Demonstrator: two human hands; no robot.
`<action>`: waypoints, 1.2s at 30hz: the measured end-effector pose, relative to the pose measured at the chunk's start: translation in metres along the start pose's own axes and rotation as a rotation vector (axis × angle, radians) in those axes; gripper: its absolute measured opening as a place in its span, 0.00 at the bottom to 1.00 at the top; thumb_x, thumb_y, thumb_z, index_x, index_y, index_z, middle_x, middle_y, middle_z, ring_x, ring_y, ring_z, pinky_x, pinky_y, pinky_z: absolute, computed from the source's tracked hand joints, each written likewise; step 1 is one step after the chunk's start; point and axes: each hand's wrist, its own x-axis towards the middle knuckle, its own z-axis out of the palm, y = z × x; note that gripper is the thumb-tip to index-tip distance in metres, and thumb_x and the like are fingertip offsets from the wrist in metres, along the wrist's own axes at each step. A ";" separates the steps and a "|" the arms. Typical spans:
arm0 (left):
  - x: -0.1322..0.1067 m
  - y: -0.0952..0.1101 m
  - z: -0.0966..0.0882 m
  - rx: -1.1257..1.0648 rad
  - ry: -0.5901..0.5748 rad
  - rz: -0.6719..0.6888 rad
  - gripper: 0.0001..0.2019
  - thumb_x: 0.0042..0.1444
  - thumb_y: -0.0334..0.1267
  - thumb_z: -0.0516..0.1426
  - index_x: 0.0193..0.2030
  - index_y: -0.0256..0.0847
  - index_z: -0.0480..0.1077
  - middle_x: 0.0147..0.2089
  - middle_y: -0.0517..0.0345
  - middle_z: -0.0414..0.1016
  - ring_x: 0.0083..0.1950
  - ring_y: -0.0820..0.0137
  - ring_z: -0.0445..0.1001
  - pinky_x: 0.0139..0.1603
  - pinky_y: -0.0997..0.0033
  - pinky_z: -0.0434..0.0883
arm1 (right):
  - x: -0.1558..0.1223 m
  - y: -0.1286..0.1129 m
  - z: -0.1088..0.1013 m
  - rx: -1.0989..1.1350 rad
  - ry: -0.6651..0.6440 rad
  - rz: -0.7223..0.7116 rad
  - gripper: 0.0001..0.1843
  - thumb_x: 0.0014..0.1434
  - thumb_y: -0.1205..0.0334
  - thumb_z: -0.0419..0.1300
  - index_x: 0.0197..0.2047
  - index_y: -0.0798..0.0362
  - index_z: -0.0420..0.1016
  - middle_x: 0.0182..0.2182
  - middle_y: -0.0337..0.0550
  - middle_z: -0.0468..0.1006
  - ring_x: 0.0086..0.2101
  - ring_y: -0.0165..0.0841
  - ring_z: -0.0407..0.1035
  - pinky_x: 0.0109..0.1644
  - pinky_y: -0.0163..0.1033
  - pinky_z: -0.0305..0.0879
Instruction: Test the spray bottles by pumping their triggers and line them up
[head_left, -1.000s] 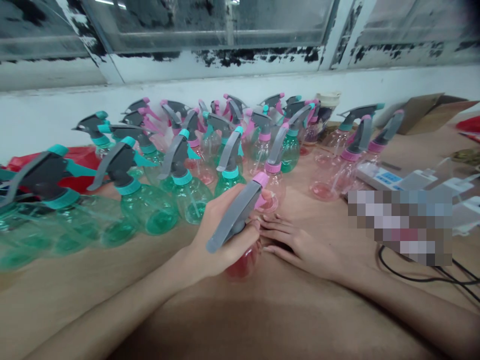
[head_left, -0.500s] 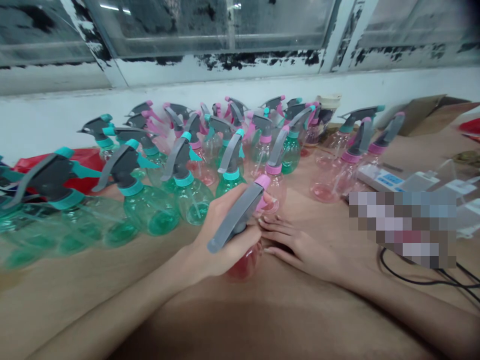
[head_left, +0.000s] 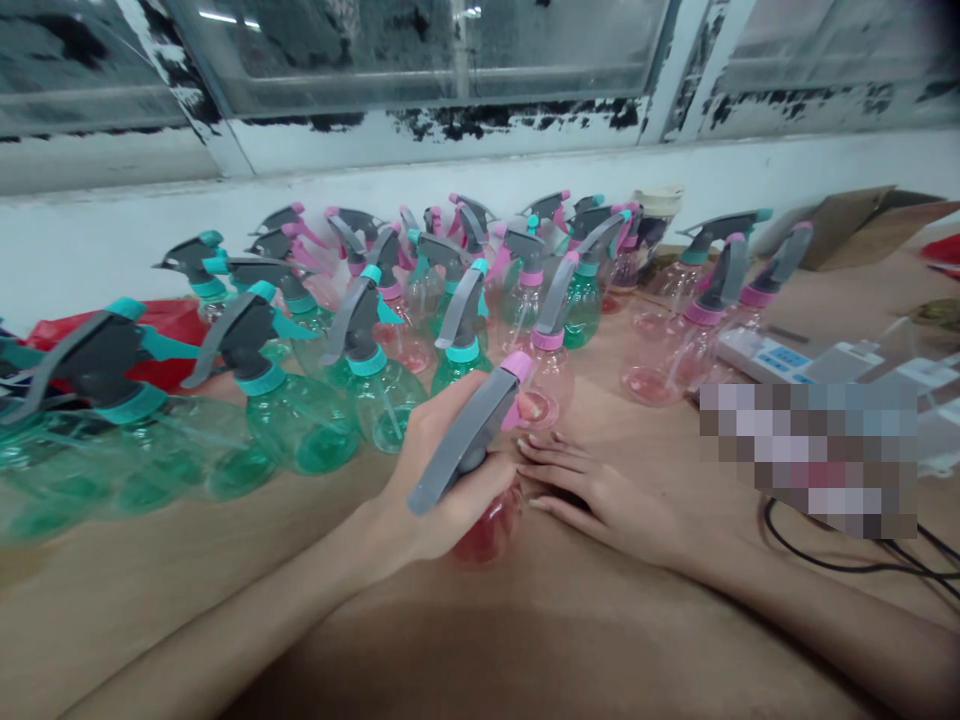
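Note:
My left hand is wrapped round the neck of a pink spray bottle, just below its grey sprayer head with a pink nozzle. The bottle's clear pink body shows beneath the hand, at the table. Beside it on the right, my right hand lies palm down on the table with its fingers stretched toward the bottle; whether the fingertips touch it I cannot tell. Close behind stand another pink spray bottle and a green spray bottle.
Several green spray bottles line the left side, with more pink and green ones behind. Pink bottles stand at the right. Beyond them are a white device, black cables and a cardboard box. Red material lies at left.
My left hand and the spray bottle have shifted very slightly to the left. The right hand stays flat in nearly the same place.

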 end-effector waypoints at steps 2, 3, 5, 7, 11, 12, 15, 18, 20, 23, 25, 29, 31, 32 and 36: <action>0.000 0.000 0.000 -0.029 0.001 -0.014 0.08 0.44 0.30 0.52 0.33 0.45 0.63 0.31 0.62 0.66 0.29 0.68 0.65 0.31 0.66 0.64 | 0.000 0.000 0.000 -0.007 -0.009 -0.002 0.21 0.67 0.55 0.54 0.61 0.49 0.68 0.60 0.48 0.71 0.62 0.40 0.60 0.67 0.56 0.56; -0.001 0.000 0.000 -0.039 0.005 -0.025 0.08 0.43 0.30 0.52 0.32 0.45 0.62 0.31 0.62 0.65 0.29 0.68 0.65 0.31 0.66 0.64 | 0.001 0.000 0.000 -0.012 -0.015 0.000 0.21 0.67 0.55 0.54 0.61 0.50 0.68 0.60 0.49 0.70 0.62 0.40 0.60 0.67 0.56 0.56; -0.002 0.001 0.000 -0.011 0.019 -0.042 0.07 0.43 0.30 0.52 0.29 0.46 0.59 0.29 0.62 0.63 0.29 0.67 0.64 0.30 0.66 0.63 | 0.001 0.000 -0.001 -0.018 -0.022 0.004 0.22 0.67 0.54 0.54 0.62 0.50 0.68 0.60 0.49 0.70 0.62 0.40 0.60 0.67 0.56 0.55; -0.002 0.002 0.000 0.015 0.031 -0.052 0.06 0.43 0.32 0.52 0.27 0.46 0.57 0.29 0.61 0.62 0.30 0.67 0.63 0.31 0.65 0.64 | 0.001 -0.001 -0.002 -0.014 -0.019 0.006 0.22 0.67 0.54 0.54 0.62 0.49 0.67 0.61 0.49 0.70 0.62 0.41 0.60 0.67 0.57 0.55; -0.002 0.003 0.001 0.006 0.031 -0.044 0.07 0.43 0.32 0.52 0.27 0.46 0.55 0.29 0.61 0.62 0.30 0.67 0.62 0.32 0.65 0.65 | 0.001 -0.002 -0.002 -0.007 -0.014 0.008 0.22 0.67 0.55 0.54 0.63 0.48 0.66 0.61 0.48 0.69 0.62 0.41 0.61 0.67 0.57 0.55; -0.002 0.002 0.001 0.000 0.031 -0.041 0.07 0.43 0.32 0.52 0.27 0.46 0.56 0.29 0.61 0.62 0.30 0.68 0.63 0.31 0.66 0.66 | 0.001 -0.002 -0.003 -0.007 -0.014 0.008 0.23 0.67 0.55 0.54 0.63 0.48 0.66 0.61 0.48 0.69 0.62 0.41 0.61 0.67 0.56 0.55; -0.002 0.002 0.001 -0.014 0.028 -0.030 0.07 0.44 0.31 0.53 0.28 0.45 0.57 0.29 0.62 0.62 0.29 0.69 0.64 0.31 0.66 0.67 | 0.001 -0.002 -0.003 -0.022 -0.028 0.011 0.23 0.67 0.55 0.54 0.63 0.48 0.66 0.61 0.48 0.69 0.62 0.40 0.60 0.67 0.56 0.55; -0.002 0.001 0.001 -0.027 0.024 -0.031 0.07 0.44 0.30 0.53 0.29 0.45 0.59 0.29 0.63 0.62 0.29 0.69 0.64 0.32 0.67 0.67 | 0.002 -0.002 -0.003 -0.051 -0.063 0.014 0.22 0.68 0.55 0.53 0.62 0.50 0.67 0.61 0.48 0.69 0.63 0.39 0.59 0.68 0.55 0.54; -0.001 0.001 0.001 -0.052 0.011 -0.040 0.08 0.45 0.29 0.53 0.32 0.45 0.62 0.31 0.62 0.64 0.29 0.69 0.64 0.31 0.67 0.67 | 0.002 -0.002 -0.003 -0.059 -0.075 0.015 0.21 0.68 0.54 0.52 0.61 0.51 0.68 0.61 0.48 0.69 0.63 0.39 0.58 0.68 0.54 0.54; -0.002 0.001 0.001 -0.110 -0.031 -0.041 0.12 0.47 0.29 0.53 0.40 0.46 0.66 0.35 0.61 0.66 0.29 0.70 0.66 0.30 0.68 0.68 | 0.002 -0.002 -0.004 -0.051 -0.070 0.015 0.20 0.68 0.54 0.53 0.60 0.50 0.69 0.61 0.48 0.70 0.63 0.40 0.58 0.68 0.55 0.54; -0.002 0.001 0.000 -0.126 -0.040 -0.034 0.12 0.48 0.30 0.53 0.40 0.46 0.67 0.34 0.61 0.66 0.29 0.70 0.65 0.29 0.68 0.67 | 0.002 -0.002 -0.003 -0.045 -0.064 0.014 0.20 0.68 0.55 0.53 0.61 0.49 0.69 0.61 0.48 0.70 0.63 0.40 0.58 0.67 0.56 0.55; -0.002 0.003 0.000 -0.118 -0.035 -0.054 0.10 0.48 0.31 0.53 0.38 0.46 0.67 0.33 0.61 0.65 0.29 0.70 0.65 0.28 0.69 0.67 | 0.001 -0.001 -0.003 -0.040 -0.054 0.016 0.21 0.68 0.54 0.53 0.62 0.49 0.68 0.61 0.48 0.70 0.63 0.40 0.59 0.67 0.55 0.55; -0.001 0.003 0.000 -0.096 -0.020 -0.054 0.08 0.48 0.32 0.53 0.36 0.46 0.66 0.33 0.60 0.65 0.29 0.69 0.65 0.30 0.67 0.67 | 0.001 -0.002 -0.003 -0.037 -0.051 0.016 0.22 0.68 0.55 0.53 0.62 0.49 0.68 0.61 0.48 0.70 0.63 0.40 0.59 0.68 0.55 0.54; -0.001 0.004 0.000 -0.081 -0.005 -0.052 0.06 0.47 0.33 0.53 0.34 0.45 0.65 0.31 0.61 0.65 0.29 0.68 0.65 0.30 0.67 0.67 | 0.001 -0.002 -0.004 -0.036 -0.050 0.015 0.22 0.67 0.55 0.53 0.62 0.50 0.68 0.61 0.48 0.69 0.63 0.40 0.59 0.68 0.56 0.54; 0.001 0.005 0.001 -0.064 0.001 -0.065 0.04 0.47 0.32 0.53 0.30 0.45 0.63 0.28 0.62 0.62 0.28 0.68 0.63 0.32 0.65 0.66 | 0.001 -0.004 -0.005 -0.046 -0.051 0.013 0.22 0.68 0.55 0.53 0.62 0.51 0.68 0.61 0.50 0.69 0.63 0.41 0.59 0.67 0.56 0.54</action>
